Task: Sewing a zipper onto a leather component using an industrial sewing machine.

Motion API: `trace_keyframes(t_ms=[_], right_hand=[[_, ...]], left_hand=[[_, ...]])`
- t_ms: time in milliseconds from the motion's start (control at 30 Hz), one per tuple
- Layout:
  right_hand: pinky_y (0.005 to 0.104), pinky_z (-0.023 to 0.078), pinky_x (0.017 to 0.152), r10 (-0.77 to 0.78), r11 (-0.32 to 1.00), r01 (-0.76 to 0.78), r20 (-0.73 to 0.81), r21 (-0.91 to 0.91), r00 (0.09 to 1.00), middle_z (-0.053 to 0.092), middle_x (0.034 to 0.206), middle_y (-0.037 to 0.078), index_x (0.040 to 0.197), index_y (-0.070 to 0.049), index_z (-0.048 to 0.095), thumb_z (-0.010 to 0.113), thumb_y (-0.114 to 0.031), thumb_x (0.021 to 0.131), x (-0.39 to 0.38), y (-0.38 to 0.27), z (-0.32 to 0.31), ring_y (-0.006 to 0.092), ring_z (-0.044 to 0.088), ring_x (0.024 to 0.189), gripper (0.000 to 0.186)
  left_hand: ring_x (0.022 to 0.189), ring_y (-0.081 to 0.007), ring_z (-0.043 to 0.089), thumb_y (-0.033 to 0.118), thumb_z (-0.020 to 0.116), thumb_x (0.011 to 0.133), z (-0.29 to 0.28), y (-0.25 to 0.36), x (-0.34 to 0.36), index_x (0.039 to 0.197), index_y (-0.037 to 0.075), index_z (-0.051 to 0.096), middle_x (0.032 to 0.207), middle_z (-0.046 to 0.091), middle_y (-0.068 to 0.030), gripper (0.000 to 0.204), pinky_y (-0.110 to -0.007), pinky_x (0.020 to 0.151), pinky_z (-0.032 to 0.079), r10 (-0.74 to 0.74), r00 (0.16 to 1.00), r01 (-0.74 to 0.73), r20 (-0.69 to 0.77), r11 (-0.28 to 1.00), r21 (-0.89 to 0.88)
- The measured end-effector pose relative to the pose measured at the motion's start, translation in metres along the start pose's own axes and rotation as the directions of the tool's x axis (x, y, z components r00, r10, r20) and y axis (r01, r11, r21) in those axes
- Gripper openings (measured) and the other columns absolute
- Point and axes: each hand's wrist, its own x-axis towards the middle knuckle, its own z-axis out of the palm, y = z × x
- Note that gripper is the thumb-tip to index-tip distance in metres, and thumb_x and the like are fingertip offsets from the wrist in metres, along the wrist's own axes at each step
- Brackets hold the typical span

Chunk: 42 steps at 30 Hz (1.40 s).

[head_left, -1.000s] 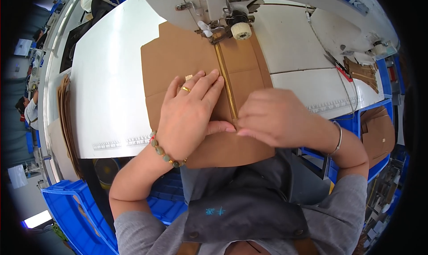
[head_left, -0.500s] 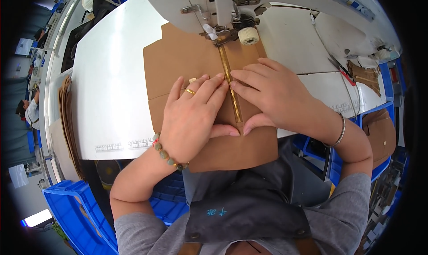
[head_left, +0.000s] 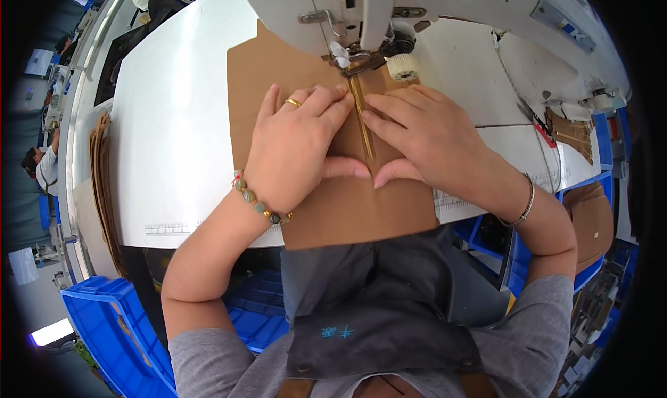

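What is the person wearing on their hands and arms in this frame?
The left hand has a gold ring on one finger and a bracelet of green and brown beads at the wrist. The right hand is bare of rings, with a thin metal bangle at the wrist. Both forearms are bare; short grey sleeves end above the elbows. No gloves.

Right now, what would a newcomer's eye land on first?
Two hands, left hand and right hand, pressed flat on a brown cardboard sheet at the centre, flanking a thin yellow strip. Just above, the white sewing machine meets the sheet.
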Motion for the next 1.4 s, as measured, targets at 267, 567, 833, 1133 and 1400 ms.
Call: trace_keyframes(t_ms=[267, 567, 833, 1133, 1400], right_hand=[[0.0393, 0.054, 0.095, 0.044, 0.999, -0.041, -0.070, 0.035, 0.997, 0.068, 0.123, 0.010, 0.119, -0.002, 0.073, 0.085, -0.046, 0.070, 0.004, 0.006, 0.006, 0.0272, 0.065, 0.111, 0.067], [0.0390, 0.057, 0.086, 0.032, 0.988, -0.018, -0.092, 0.153, 0.995, 0.069, 0.119, 0.006, 0.110, -0.008, 0.077, 0.084, -0.041, 0.075, -0.006, 0.002, 0.003, 0.0260, 0.068, 0.107, 0.049], [0.0400, 0.057, 0.085, 0.043, 0.991, -0.035, -0.058, 0.132, 0.997, 0.069, 0.114, 0.007, 0.109, -0.007, 0.076, 0.085, -0.039, 0.074, 0.001, 0.003, -0.001, 0.0266, 0.069, 0.102, 0.049], [0.0414, 0.056, 0.084, 0.108, 0.984, -0.102, -0.037, 0.143, 0.993, 0.071, 0.112, 0.007, 0.108, -0.007, 0.076, 0.083, -0.040, 0.076, 0.013, 0.015, 0.005, 0.0299, 0.068, 0.100, 0.047], [0.0417, 0.054, 0.081, 0.142, 0.971, -0.125, -0.071, 0.206, 0.987, 0.066, 0.101, 0.007, 0.106, -0.010, 0.078, 0.079, -0.034, 0.086, 0.011, 0.021, 0.013, 0.0289, 0.065, 0.095, 0.032]], left_hand=[[0.128, -0.0311, 0.059, 0.063, 0.078, 0.070, 0.002, -0.011, 0.012, 0.140, 0.009, 0.065, 0.139, 0.064, -0.0034, 0.089, -0.062, 0.116, 0.039, -0.029, 0.999, 0.030, 0.013, 1.000, -0.009], [0.134, -0.0300, 0.061, 0.048, 0.080, 0.080, 0.007, 0.008, -0.011, 0.131, 0.010, 0.074, 0.133, 0.071, -0.0050, 0.064, -0.054, 0.115, 0.044, -0.032, 0.998, 0.027, -0.063, 0.997, -0.078], [0.129, -0.0279, 0.065, 0.041, 0.079, 0.085, 0.006, 0.003, -0.005, 0.126, 0.011, 0.077, 0.130, 0.073, -0.0050, 0.050, -0.052, 0.112, 0.047, 0.016, 0.995, -0.020, -0.094, 0.999, -0.041], [0.128, -0.0291, 0.065, 0.039, 0.078, 0.088, 0.010, -0.010, 0.006, 0.126, 0.009, 0.076, 0.131, 0.072, -0.0083, 0.049, -0.046, 0.111, 0.050, 0.016, 0.994, -0.023, -0.107, 0.998, -0.065], [0.127, -0.0305, 0.067, 0.041, 0.087, 0.079, 0.000, 0.009, -0.014, 0.124, 0.004, 0.076, 0.130, 0.073, -0.0110, 0.060, -0.038, 0.100, 0.058, -0.073, 0.996, 0.059, -0.058, 0.977, -0.203]])
